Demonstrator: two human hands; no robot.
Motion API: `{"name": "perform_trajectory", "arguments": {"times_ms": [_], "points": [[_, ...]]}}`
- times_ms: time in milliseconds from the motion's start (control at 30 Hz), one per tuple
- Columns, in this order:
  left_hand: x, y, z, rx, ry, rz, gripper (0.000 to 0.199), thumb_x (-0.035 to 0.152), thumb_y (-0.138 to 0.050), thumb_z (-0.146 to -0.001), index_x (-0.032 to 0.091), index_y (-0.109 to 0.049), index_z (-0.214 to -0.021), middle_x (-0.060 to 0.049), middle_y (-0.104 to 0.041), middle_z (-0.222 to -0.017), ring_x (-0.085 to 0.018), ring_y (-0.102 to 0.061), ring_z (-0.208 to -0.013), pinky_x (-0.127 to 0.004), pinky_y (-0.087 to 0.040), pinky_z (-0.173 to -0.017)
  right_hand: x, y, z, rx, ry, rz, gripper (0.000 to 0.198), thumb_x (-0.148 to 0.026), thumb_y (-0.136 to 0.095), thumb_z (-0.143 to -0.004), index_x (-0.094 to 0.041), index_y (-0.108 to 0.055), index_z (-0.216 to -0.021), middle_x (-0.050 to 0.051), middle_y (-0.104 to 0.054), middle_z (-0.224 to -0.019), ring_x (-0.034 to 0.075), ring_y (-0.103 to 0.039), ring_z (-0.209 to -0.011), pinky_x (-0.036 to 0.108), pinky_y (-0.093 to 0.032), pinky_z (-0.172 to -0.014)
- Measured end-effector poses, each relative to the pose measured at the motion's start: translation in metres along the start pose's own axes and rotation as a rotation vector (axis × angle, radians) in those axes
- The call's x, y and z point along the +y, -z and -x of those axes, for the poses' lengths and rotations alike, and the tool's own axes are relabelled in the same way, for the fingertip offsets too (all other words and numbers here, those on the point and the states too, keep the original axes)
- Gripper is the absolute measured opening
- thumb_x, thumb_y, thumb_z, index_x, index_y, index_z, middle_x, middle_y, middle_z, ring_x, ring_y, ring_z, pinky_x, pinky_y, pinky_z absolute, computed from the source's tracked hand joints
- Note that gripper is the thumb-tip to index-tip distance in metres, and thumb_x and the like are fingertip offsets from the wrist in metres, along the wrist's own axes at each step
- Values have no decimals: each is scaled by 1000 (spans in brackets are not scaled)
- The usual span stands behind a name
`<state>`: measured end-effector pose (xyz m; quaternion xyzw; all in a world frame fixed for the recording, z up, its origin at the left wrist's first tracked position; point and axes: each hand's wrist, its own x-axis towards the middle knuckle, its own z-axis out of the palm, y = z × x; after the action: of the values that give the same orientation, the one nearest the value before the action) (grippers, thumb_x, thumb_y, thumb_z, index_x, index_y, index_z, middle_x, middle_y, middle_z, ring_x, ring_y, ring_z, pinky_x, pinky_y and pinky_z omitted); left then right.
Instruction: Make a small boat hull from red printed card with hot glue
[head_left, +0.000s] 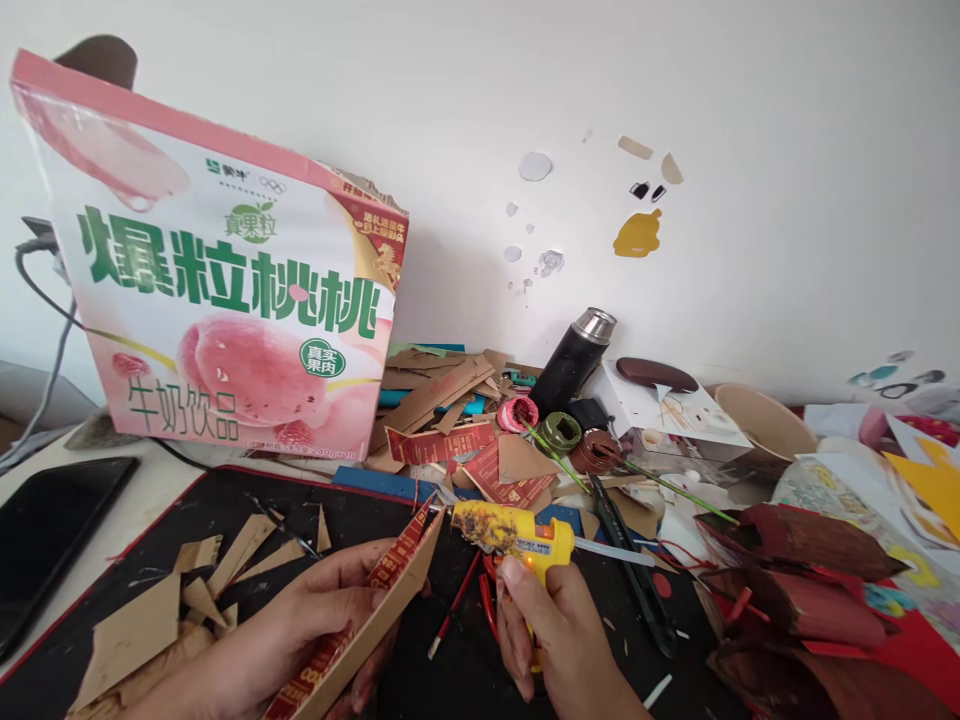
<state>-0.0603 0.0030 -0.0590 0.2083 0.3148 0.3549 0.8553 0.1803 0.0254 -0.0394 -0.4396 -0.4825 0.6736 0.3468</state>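
My left hand [330, 600] grips a folded strip of cardboard [409, 580], red and printed on one face, plain brown on the other. It slants up and away from me. My right hand [551, 620] is wrapped round the handle of a yellow glue gun [517, 535], whose body is smeared with dark stains. A whitish glue stick [615, 552] pokes out of its back. The gun's nozzle [444, 497] is at the far end of the cardboard strip; whether they touch I cannot tell. Under the hands lies a black mat [450, 680].
Cardboard scraps [142, 625] lie at left beside a phone [60, 545]. A large pink drink carton [225, 270] stands behind. Further back are a black thermos [574, 365], tape rolls [561, 432] and red cardboard pieces [517, 470]. A black utility knife [637, 575] and brown rolled shapes [817, 600] lie at right.
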Motion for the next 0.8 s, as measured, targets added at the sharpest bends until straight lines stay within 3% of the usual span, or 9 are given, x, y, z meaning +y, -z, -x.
{"name": "perform_trajectory", "arguments": {"times_ms": [800], "points": [[8, -11, 4, 64, 44, -76, 28, 30, -75, -80, 19, -70, -106, -3, -69, -52, -13, -53, -36, -18, -44, -32, 1, -1, 0, 22, 2, -17, 77, -83, -55, -88, -23, -39, -44, -5, -32, -33, 5, -32, -27, 20, -22, -34]]}}
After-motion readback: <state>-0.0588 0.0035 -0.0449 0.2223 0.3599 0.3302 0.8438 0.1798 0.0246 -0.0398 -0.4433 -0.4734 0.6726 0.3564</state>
